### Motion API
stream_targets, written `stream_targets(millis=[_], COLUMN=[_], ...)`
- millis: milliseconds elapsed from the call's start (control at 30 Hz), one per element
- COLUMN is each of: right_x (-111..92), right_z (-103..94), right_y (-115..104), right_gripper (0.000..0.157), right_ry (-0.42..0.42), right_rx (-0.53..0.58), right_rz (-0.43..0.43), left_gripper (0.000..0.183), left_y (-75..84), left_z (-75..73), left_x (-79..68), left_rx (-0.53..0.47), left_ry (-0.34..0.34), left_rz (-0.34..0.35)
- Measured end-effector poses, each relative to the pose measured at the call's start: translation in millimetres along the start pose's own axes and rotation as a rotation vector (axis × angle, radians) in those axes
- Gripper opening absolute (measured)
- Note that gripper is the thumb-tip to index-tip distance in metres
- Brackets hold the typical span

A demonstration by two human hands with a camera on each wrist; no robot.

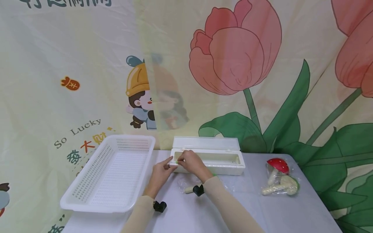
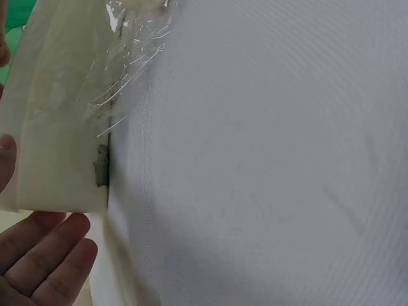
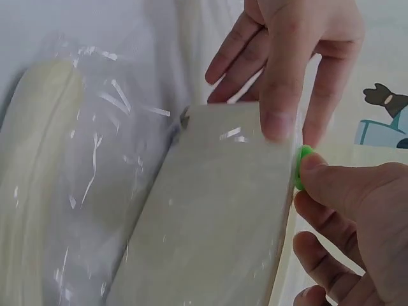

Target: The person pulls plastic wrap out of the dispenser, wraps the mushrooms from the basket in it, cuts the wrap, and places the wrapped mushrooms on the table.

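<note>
A long white cling film dispenser box (image 1: 227,170) stands with its lid (image 1: 207,142) raised. Clear film (image 2: 131,70) hangs over its front. My left hand (image 1: 160,174) holds the box's left end, thumb on the front face and fingers against the end, as the right wrist view shows (image 3: 287,44). Along the top front edge, near that same end, my right hand (image 1: 192,163) pinches a small green slide cutter (image 3: 302,167). The other right fingers curl loosely beside the box. In front of the box lies a pale, film-wrapped piece (image 3: 38,159), partly hidden by my right arm.
A white perforated plastic basket (image 1: 110,181) stands at the left. Film-wrapped toy foods, including a red-capped mushroom (image 1: 278,165) and a pale piece with a green rim (image 1: 289,185), lie on the table's right side. A printed curtain (image 1: 163,32) hangs behind the table.
</note>
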State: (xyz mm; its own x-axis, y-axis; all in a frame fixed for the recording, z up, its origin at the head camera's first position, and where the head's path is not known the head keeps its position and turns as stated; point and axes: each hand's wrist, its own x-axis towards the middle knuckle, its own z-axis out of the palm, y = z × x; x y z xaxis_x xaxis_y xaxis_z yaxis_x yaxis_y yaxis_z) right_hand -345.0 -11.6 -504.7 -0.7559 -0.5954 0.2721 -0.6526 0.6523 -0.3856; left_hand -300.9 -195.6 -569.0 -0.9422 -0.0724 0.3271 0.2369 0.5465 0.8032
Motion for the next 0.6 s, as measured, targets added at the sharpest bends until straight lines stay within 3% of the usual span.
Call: stream_targets(millis=[233, 600], right_x=[-21, -63], right_z=[-22.5, -55.0], right_y=[17, 58], right_gripper=[0.011, 0.008], right_ry=[-0.030, -0.012], right_rx=[0.028, -0.038], right_rz=[0.054, 0.132], left_gripper=[0.053, 0.054], left_y=[-1.8, 0.9], left_z=[-1.5, 0.7], left_x=[-1.0, -2.2], left_rx=[0.026, 0.022], left_ry=[0.018, 0.014], left_rz=[-0.029, -0.022])
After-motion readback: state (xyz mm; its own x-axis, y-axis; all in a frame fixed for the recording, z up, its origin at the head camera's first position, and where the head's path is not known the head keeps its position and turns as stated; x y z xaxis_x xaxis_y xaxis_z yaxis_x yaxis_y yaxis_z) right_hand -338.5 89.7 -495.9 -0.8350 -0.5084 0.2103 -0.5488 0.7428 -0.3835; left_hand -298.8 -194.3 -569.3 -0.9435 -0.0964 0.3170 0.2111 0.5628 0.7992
